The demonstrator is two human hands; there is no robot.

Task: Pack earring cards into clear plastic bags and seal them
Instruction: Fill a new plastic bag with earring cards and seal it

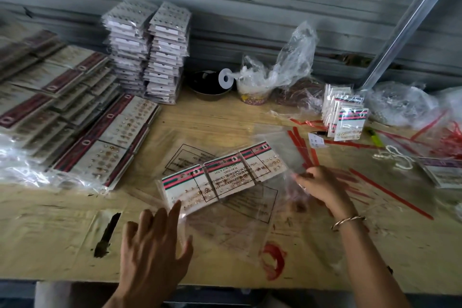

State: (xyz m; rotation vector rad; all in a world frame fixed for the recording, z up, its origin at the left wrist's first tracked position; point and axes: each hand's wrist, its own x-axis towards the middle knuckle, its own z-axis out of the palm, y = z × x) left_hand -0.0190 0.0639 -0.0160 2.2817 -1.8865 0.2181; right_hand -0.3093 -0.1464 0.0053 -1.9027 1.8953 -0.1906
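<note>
the strip of earring cards [225, 172] lies inside a clear plastic bag [252, 205] mid-counter [62, 232]. the left hand [152, 245], at its 7 o'clock, is flat with fingers spread and fingertips on the bag's end, while the right hand [322, 187], at 3 o'clock, pinches the film at the mouth. the cards look light and stiff and the film slippery and limp, so it is likely best held by that open edge.

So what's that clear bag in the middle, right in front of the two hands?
The clear bag is glossy plastic printed with a boxed black warning. Inside lie three white earring cards side by side, each with a green, pink and dark striped band and small studs. It lies slanted on the wooden table. The left hand touches its near end with straight fingers; the right hand pinches its far end.
</note>
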